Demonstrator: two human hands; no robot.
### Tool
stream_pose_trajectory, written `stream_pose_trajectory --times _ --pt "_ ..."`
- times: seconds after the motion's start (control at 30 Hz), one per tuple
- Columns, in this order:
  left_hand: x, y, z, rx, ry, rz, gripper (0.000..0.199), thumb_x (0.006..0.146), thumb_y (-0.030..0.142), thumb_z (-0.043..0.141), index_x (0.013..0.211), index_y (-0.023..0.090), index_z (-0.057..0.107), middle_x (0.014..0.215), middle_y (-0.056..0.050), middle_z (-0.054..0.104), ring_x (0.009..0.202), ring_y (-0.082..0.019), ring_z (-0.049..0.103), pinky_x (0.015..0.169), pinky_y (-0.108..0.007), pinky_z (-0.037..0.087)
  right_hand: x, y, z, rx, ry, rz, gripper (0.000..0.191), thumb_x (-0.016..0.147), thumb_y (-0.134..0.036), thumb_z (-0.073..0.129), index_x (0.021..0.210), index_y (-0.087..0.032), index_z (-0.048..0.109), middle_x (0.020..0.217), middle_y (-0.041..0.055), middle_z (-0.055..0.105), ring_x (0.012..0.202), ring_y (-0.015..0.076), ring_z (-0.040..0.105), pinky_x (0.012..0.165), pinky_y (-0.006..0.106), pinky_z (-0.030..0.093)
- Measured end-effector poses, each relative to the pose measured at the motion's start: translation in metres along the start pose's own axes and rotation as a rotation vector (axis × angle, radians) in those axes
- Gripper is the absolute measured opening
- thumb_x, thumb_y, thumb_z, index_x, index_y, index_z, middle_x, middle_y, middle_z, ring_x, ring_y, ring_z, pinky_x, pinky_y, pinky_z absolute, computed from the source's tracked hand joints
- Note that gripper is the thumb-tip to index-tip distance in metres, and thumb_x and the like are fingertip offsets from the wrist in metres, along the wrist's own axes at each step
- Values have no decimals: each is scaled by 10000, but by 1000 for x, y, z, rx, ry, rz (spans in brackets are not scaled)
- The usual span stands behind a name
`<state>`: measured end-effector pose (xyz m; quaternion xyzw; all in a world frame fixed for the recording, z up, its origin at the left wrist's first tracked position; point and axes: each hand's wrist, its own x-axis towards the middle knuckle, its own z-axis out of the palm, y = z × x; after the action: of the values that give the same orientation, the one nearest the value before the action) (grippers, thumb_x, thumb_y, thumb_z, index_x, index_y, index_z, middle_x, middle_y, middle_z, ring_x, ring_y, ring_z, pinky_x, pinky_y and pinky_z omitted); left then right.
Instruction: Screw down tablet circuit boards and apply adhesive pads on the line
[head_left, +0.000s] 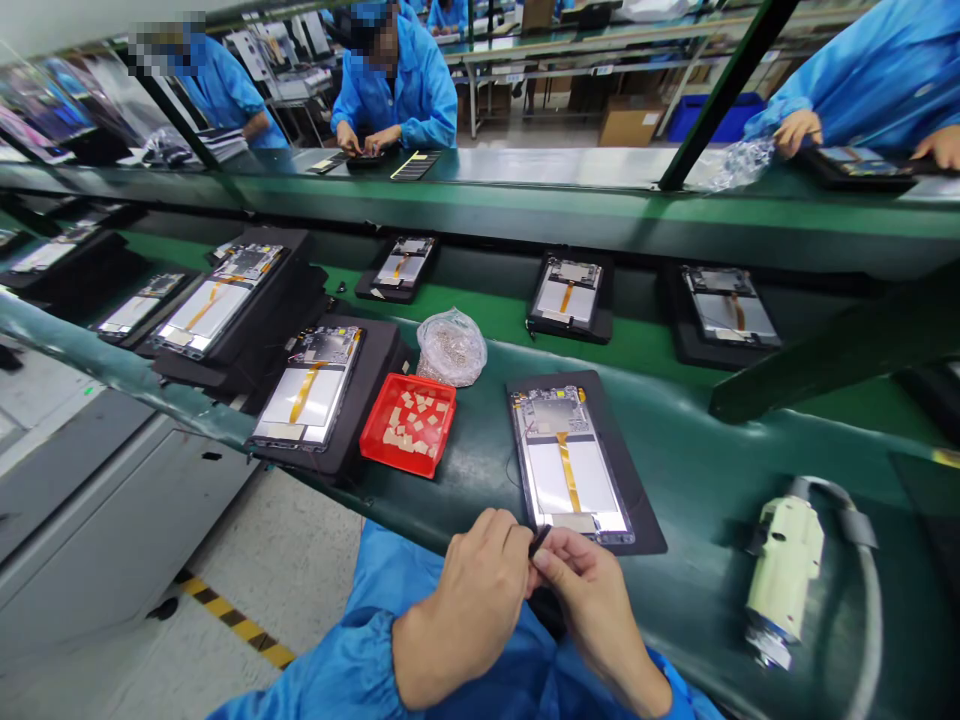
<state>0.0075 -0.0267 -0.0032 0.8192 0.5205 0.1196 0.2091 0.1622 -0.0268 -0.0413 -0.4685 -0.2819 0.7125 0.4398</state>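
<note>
Low at the bench edge, my left hand [476,590] and my right hand [589,590] meet with their fingertips pinched together. A small black piece [538,541] sticks up between them; its kind I cannot make out. The right thumb and forefinger pinch it, and the left fingers close against it, partly hiding it. Just beyond the hands lies an opened tablet [570,465] on a black foam pad [637,500], its circuit board, silver battery and orange ribbon cable showing. A thin wire curls out at its left side.
A red tray [409,460] holds small beige pads. Behind it sits a clear bag [452,347] of tiny parts. Another opened tablet [309,388] rests on stacked foam at left. A cream corded device [784,570] lies right. More tablets line the green belt [487,300]; co-workers sit opposite.
</note>
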Motion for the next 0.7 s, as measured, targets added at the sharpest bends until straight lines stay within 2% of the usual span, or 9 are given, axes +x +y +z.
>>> stream_pose_trajectory --times 0.33,0.5,0.7 --pt "4 -5 -11 -103 -47 3 177 1033 153 426 987 214 585 962 -10 615 898 -189 581 742 -324 457 0 0 -5 -15 -38 7 343 773 -434 836 693 -158 649 583 44 690 558 166 633 598 274 495" --pt "4 -1 -13 -65 -46 -10 192 1013 133 426 925 200 583 941 -24 607 881 -210 576 707 -334 450 0 2 -6 -67 -58 -16 349 800 -436 819 692 -159 635 585 46 693 558 161 637 595 265 480" --pt "4 -6 -13 -137 -36 13 206 1019 140 421 904 199 580 924 -18 606 863 -193 579 728 -321 456 -1 1 -6 12 -85 47 372 777 -452 837 699 -160 621 581 39 688 535 157 634 583 265 474"
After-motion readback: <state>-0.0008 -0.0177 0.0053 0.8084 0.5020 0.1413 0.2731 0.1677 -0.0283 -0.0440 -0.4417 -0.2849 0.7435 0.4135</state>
